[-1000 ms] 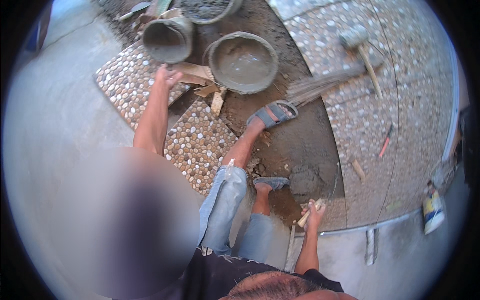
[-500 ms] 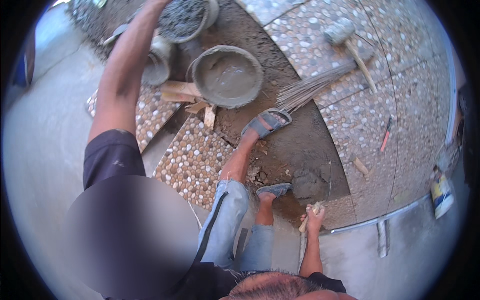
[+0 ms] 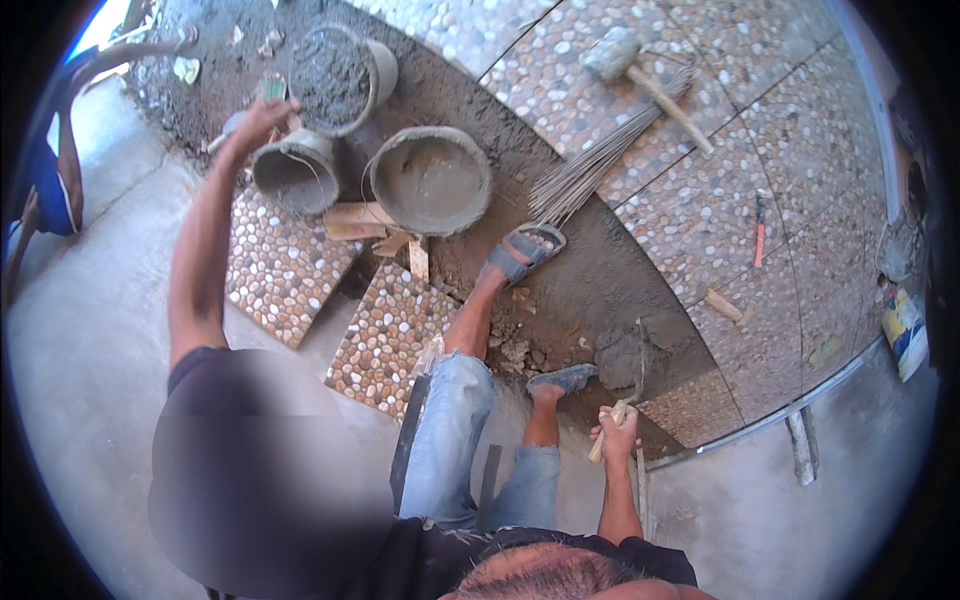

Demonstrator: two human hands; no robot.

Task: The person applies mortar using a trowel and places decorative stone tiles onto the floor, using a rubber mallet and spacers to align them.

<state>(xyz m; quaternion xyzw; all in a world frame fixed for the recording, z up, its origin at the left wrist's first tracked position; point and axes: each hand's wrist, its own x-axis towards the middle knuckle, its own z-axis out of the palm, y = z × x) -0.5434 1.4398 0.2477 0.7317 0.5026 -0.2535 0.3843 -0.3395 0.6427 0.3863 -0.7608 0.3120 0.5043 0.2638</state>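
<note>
My right hand [image 3: 617,432] grips a trowel by its pale wooden handle [image 3: 597,447]. The thin metal of the trowel [image 3: 641,372] is seen nearly edge-on, beside a mound of wet mortar [image 3: 622,352]. My left arm stretches far forward. At its end my left hand [image 3: 262,122] has its fingers closed beside a small grey bucket [image 3: 296,182]; what they hold is hard to make out. Just beyond those fingers is a small green piece [image 3: 272,89]. A bucket heaped with mortar [image 3: 335,75] and a wide tub of wet cement [image 3: 432,185] stand close by.
Pebble-faced tiles [image 3: 390,335] lie near my sandalled feet. On the laid tiles rest a mallet [image 3: 640,75], a stick broom [image 3: 600,165], an orange-handled tool [image 3: 760,235] and a wood block [image 3: 722,305]. Another person's arm [image 3: 68,150] is at far left; a plastic container [image 3: 903,330] at right.
The view has shifted. My left hand, earlier past the top edge, now shows by the small bucket. My right hand keeps the trowel, whose metal shows more clearly. More of the other person is visible.
</note>
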